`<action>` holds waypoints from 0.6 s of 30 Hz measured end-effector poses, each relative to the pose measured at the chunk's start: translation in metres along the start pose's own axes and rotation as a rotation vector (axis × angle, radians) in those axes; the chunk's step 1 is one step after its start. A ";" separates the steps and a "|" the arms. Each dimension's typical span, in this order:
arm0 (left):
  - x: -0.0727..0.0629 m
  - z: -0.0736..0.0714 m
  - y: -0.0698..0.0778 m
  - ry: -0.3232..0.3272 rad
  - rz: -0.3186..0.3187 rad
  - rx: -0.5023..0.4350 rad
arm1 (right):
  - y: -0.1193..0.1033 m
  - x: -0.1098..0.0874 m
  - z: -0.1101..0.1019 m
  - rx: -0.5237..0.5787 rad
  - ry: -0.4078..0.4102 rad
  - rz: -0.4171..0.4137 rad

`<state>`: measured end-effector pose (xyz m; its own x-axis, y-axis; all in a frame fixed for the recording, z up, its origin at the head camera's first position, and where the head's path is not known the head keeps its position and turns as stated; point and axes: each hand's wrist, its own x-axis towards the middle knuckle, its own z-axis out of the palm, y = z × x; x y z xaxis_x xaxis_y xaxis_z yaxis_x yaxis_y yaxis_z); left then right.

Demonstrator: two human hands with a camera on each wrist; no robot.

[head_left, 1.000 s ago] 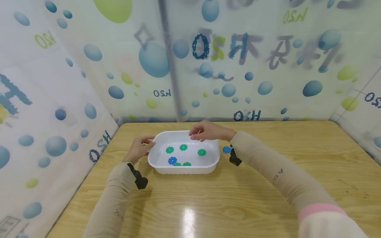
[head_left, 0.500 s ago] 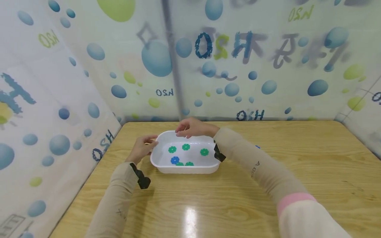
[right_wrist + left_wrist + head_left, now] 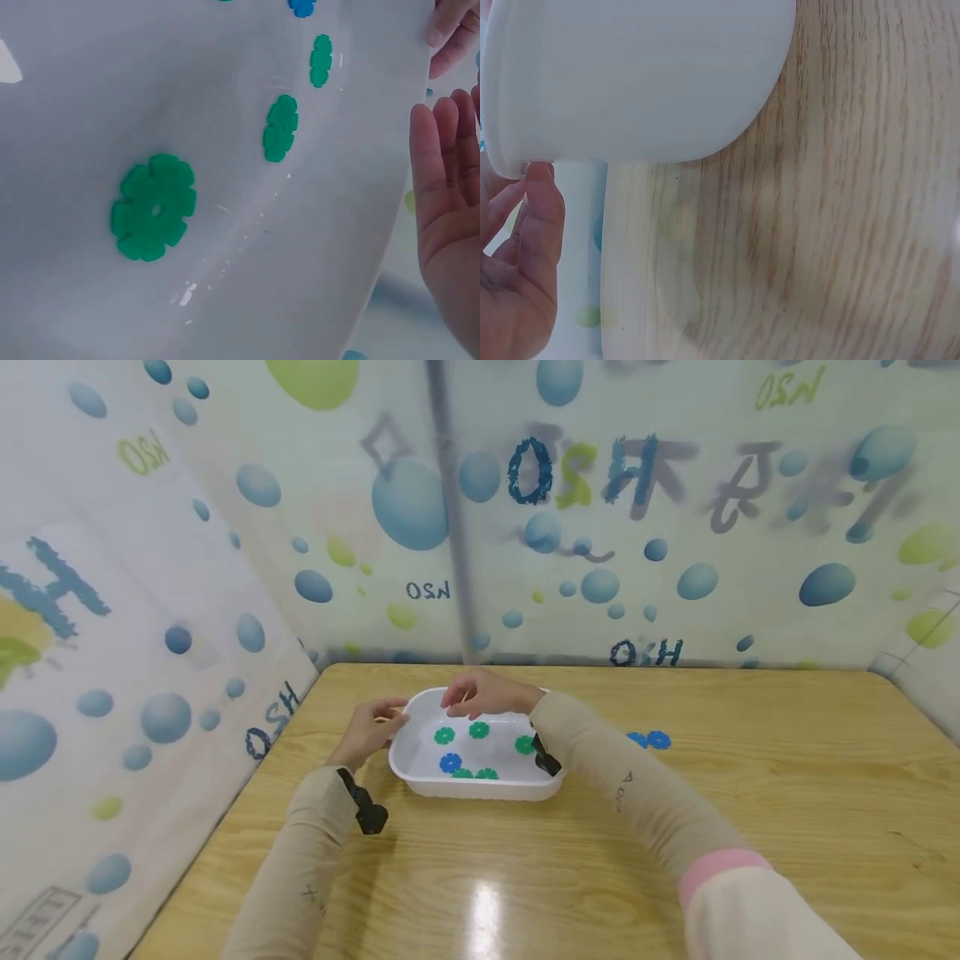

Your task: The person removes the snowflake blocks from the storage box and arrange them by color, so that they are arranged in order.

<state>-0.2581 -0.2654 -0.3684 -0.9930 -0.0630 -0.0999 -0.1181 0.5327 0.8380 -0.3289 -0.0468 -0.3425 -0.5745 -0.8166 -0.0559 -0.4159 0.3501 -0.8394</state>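
Observation:
A white plastic basin stands on the wooden table. My left hand grips its left end, the thumb and fingers pinching the rim in the left wrist view. Inside lie several green flower-shaped plastic discs with slotted edges, and a blue one. Above the far left part of the basin is my right hand, its fingers loosely bent in the head view. From the right wrist, the fingers look extended, with nothing seen in them. My right forearm covers the basin's right end.
Two blue slotted discs lie on the table to the right of the basin, partly behind my right sleeve. A patterned curtain rises right behind the table's far edge, and another stretch runs along the left.
My right hand has moved left across the basin, then dipped slightly. My left hand keeps its grip on the rim. The head view has turned a little left.

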 end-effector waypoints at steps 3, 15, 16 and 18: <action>0.001 0.001 0.001 -0.002 0.002 0.001 | 0.007 0.001 0.004 -0.015 -0.016 0.006; 0.001 -0.001 0.000 -0.021 0.033 0.008 | 0.023 0.011 0.027 -0.052 -0.066 0.135; 0.000 -0.001 0.000 -0.023 0.034 0.006 | 0.024 0.011 0.029 -0.058 -0.079 0.141; 0.000 0.000 0.001 -0.028 0.034 0.004 | 0.026 0.011 0.033 -0.075 -0.105 0.150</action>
<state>-0.2580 -0.2650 -0.3679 -0.9960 -0.0207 -0.0866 -0.0841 0.5377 0.8389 -0.3228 -0.0623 -0.3825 -0.5591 -0.7945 -0.2370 -0.3846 0.5018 -0.7748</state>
